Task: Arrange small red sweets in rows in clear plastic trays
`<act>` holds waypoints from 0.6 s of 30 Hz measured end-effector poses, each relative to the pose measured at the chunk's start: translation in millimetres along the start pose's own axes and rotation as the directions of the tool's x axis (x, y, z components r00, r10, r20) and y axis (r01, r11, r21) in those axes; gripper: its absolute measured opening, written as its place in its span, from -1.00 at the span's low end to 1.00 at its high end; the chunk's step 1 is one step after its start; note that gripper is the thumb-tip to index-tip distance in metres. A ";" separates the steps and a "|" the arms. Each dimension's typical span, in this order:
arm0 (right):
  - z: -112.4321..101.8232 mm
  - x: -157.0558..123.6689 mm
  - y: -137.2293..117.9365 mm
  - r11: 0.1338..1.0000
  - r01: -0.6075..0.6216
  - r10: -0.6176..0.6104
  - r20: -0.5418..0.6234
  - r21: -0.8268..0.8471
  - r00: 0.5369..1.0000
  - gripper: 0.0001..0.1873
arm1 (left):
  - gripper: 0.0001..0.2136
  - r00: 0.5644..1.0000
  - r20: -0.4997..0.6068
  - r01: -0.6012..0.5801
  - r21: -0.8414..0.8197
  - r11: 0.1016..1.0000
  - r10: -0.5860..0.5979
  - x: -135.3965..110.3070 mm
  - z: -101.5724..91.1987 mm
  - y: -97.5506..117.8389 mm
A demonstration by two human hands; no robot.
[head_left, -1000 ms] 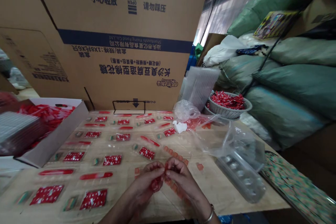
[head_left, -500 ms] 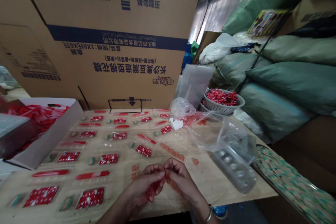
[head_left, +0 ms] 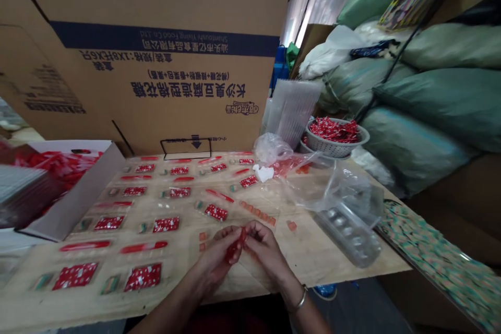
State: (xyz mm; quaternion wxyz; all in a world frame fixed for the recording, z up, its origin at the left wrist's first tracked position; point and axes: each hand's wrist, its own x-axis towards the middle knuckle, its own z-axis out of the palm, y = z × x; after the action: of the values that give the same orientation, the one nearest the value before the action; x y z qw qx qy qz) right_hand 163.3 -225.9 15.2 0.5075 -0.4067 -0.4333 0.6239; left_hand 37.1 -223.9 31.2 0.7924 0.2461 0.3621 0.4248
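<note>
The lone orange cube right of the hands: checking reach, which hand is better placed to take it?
Right hand: the orange cube lies on its side, farther from the left hand. Both pinch a red piece, so it probably must release first.

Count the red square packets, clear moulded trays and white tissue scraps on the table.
Red square packets: 12
Clear moulded tray: 1
White tissue scrap: 1
Total: 14
</note>
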 end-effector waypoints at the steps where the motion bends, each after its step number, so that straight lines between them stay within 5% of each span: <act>1: -0.4 -0.6 0.2 1.000 -0.001 0.001 -0.004 -0.009 1.000 -0.80 | -0.69 1.000 0.007 -0.006 0.020 1.000 0.005 -1.4 0.7 0.6; 8: -8.8 -2.4 -0.9 0.998 0.026 -0.028 -0.032 -0.053 0.999 -0.83 | -0.72 0.995 0.097 0.020 0.046 0.999 -0.025 -6.4 1.1 5.0; 18: -11.6 -8.5 -0.6 0.996 -0.056 0.054 0.020 0.072 0.998 -0.80 | -0.72 0.997 0.062 0.038 0.100 0.994 -0.044 -2.1 1.5 0.0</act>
State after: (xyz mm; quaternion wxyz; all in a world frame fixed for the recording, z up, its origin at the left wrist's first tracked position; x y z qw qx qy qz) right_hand 175.8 -232.7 13.0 0.5007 -0.3939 -0.4036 0.6568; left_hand 37.6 -225.8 32.9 0.7990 0.2910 0.3622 0.3818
